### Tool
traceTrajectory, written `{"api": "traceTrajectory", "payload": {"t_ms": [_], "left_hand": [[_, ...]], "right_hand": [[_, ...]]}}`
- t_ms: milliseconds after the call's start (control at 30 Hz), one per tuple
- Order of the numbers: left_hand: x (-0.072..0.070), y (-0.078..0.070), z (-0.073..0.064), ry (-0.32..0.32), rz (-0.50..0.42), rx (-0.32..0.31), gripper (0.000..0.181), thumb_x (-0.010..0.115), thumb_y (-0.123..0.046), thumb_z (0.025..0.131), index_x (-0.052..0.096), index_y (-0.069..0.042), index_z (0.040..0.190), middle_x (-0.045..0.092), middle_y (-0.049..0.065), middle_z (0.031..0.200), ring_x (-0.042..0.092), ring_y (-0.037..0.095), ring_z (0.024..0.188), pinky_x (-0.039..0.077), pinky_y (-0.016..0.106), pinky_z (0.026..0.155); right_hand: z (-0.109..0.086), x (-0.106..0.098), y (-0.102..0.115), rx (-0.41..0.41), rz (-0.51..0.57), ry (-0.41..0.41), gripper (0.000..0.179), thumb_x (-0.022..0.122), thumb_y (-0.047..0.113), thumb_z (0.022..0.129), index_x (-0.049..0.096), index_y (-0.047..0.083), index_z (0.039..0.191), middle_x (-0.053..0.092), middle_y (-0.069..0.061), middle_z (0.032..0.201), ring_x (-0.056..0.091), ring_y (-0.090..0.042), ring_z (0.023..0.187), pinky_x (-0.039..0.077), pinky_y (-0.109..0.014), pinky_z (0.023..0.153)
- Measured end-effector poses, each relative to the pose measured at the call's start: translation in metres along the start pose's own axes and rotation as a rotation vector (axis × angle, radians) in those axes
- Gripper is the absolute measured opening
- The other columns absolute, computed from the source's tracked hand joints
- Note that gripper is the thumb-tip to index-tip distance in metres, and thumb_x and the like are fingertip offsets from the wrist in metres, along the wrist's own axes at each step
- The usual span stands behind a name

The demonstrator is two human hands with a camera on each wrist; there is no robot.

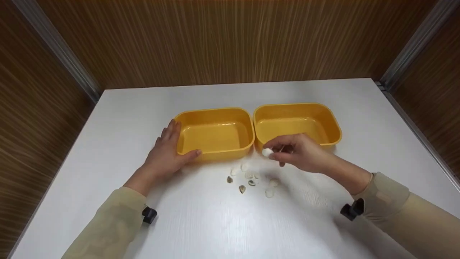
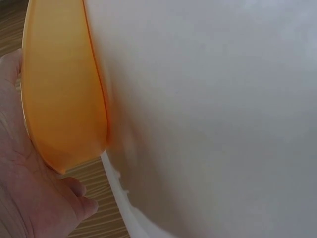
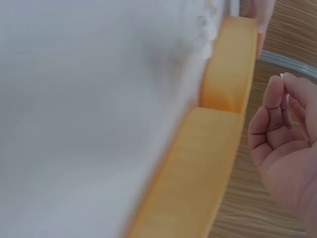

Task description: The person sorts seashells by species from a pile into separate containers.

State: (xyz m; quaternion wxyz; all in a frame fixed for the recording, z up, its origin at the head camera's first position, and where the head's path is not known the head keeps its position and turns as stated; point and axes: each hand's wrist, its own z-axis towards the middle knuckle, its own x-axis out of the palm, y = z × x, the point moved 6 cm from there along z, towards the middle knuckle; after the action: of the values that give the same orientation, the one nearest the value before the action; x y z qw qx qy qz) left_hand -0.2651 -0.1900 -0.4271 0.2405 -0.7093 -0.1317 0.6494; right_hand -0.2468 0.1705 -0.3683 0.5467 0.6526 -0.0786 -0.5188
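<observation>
My right hand (image 1: 300,153) pinches a small white shell (image 1: 267,152) between thumb and fingertips, in front of the near left corner of the right yellow tub (image 1: 332,126). In the right wrist view only a sliver of white shows at the fingertips. My left hand (image 1: 165,151) rests against the left yellow tub (image 1: 222,154), fingers spread along its left side and thumb at the front rim. The left wrist view shows that hand (image 2: 34,178) around the tub's corner. Several small shells, pale ones and darker ones such as one brown-edged shell (image 1: 242,189), lie on the table before the tubs.
Both tubs stand side by side on a white table (image 1: 215,223), their near corners almost together. A wood-grain panel (image 1: 237,43) rises behind the table, with more panels at left and right. A black wrist mount (image 1: 352,209) sits at each sleeve.
</observation>
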Motion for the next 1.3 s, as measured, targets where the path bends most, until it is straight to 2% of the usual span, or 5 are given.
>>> {"api": "traceTrajectory", "payload": {"t_ms": [433, 667, 1100, 1233, 1300], "left_hand": [[0.002, 0.001, -0.002, 0.007, 0.012, -0.01, 0.125, 0.055, -0.088, 0.087, 0.0, -0.016, 0.172, -0.01, 0.005, 0.178, 0.003, 0.046, 0.161, 0.013, 0.07, 0.123], [0.004, 0.001, -0.002, 0.014, 0.014, -0.018, 0.124, 0.055, -0.089, 0.087, 0.002, -0.016, 0.172, -0.009, 0.004, 0.178, 0.002, 0.043, 0.162, 0.014, 0.069, 0.124], [0.003, -0.002, -0.001, 0.018, 0.024, -0.002, 0.125, 0.053, -0.089, 0.087, 0.004, -0.013, 0.172, -0.009, 0.006, 0.178, 0.003, 0.044, 0.162, 0.011, 0.063, 0.127], [0.004, -0.003, 0.001, 0.02, 0.029, -0.002, 0.125, 0.052, -0.09, 0.086, 0.004, -0.013, 0.172, -0.009, 0.005, 0.178, 0.005, 0.046, 0.161, 0.014, 0.065, 0.125], [0.004, -0.003, 0.002, 0.02, 0.032, -0.001, 0.125, 0.053, -0.09, 0.086, 0.003, -0.013, 0.172, -0.009, 0.006, 0.178, 0.005, 0.048, 0.16, 0.015, 0.067, 0.124]], "right_hand": [[0.084, 0.02, 0.019, 0.045, 0.084, 0.02, 0.028, 0.069, 0.006, 0.103, 0.074, 0.005, 0.13, 0.071, -0.01, 0.097, 0.071, -0.037, 0.078, 0.06, -0.032, 0.07], [0.118, 0.035, 0.01, 0.115, 0.123, 0.017, 0.028, 0.065, 0.008, 0.106, 0.072, 0.005, 0.134, 0.067, -0.01, 0.1, 0.071, -0.027, 0.077, 0.06, -0.03, 0.07], [0.143, 0.052, -0.003, 0.184, 0.106, 0.022, 0.031, 0.062, 0.006, 0.108, 0.07, 0.007, 0.138, 0.069, -0.023, 0.118, 0.074, -0.033, 0.083, 0.06, -0.05, 0.085], [0.142, 0.051, -0.004, 0.195, 0.072, 0.016, 0.037, 0.06, 0.003, 0.108, 0.065, 0.006, 0.144, 0.068, -0.017, 0.117, 0.076, -0.025, 0.086, 0.059, -0.032, 0.072], [0.14, 0.049, -0.002, 0.192, 0.061, 0.006, 0.038, 0.059, 0.003, 0.108, 0.065, 0.006, 0.145, 0.068, -0.015, 0.116, 0.076, -0.025, 0.087, 0.059, -0.032, 0.07]]}}
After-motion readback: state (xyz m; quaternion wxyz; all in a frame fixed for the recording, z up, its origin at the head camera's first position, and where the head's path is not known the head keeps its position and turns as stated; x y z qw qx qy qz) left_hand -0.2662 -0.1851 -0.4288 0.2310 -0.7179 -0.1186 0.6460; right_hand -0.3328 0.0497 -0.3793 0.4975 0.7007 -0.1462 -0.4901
